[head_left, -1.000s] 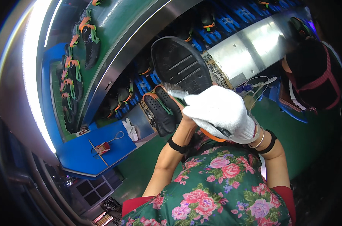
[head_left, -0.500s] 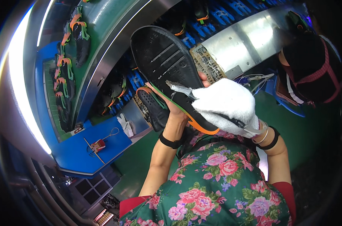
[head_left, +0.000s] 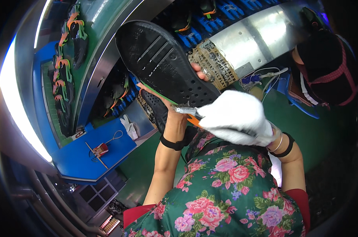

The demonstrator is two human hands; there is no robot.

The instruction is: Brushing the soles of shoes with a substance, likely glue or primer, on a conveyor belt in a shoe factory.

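At far left we see a row of black shoes with orange and green straps, then the blue table and a white glove lying beside it. Next comes another black shoe, partly covered by our bare left hand and wrist. That hand holds the large black shoe from underneath, sole up, in front of us, its fingertips clamped over the far edge. The sole's broad end is glossy and streaked, so we judge that part already brushed over. To the right, the gloved right hand has its fingers closed on the brush, bristles close to the sole's near edge; we cannot tell whether they touch. The narrow end, partly behind the glove, may remain undone.
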